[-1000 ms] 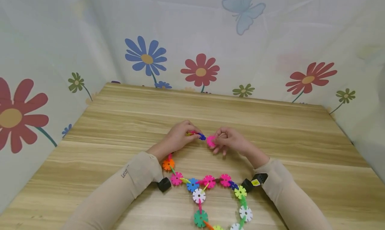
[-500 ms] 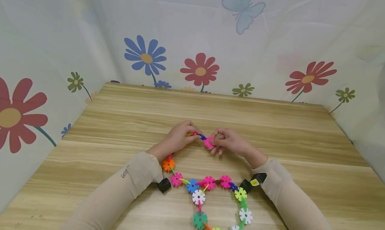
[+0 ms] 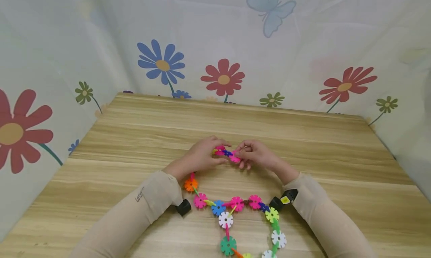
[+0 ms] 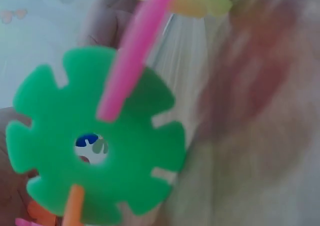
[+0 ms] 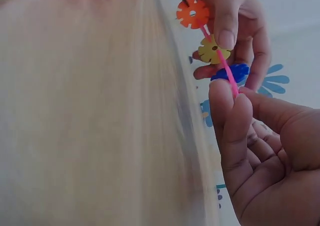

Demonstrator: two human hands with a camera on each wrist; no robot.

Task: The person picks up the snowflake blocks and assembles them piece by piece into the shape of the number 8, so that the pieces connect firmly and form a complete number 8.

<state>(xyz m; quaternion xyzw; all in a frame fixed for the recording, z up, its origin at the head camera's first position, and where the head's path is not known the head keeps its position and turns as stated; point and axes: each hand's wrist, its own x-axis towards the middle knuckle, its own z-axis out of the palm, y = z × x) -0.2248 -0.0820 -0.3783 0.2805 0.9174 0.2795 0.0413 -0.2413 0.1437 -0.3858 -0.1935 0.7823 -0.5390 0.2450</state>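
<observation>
In the head view my right hand (image 3: 257,153) pinches a pink notched interlocking disc (image 3: 234,157) between thumb and fingers. That disc slots into a blue disc (image 3: 227,153), itself joined to another pink disc (image 3: 220,150). My left hand (image 3: 202,154) lies around this chain end, thumb and forefinger spread apart. In the right wrist view the pink disc (image 5: 226,68) appears edge-on in the pinch, and the left thumb overlaps a yellow disc (image 5: 210,49). Close to the left wrist camera, a green disc (image 4: 120,151) of the chain carries pink and orange discs in its slots.
On the wooden table (image 3: 134,130), linked discs run from an orange one (image 3: 190,184) beside the left wrist to a loop with a white disc (image 3: 226,219) and a green disc (image 3: 228,245), cut off below. Behind hangs a flower-printed cloth (image 3: 286,55).
My right hand has brought the pink disc leftward against the blue one, where they now join. My left thumb and fingers have loosened from the chain, uncovering the second pink disc.
</observation>
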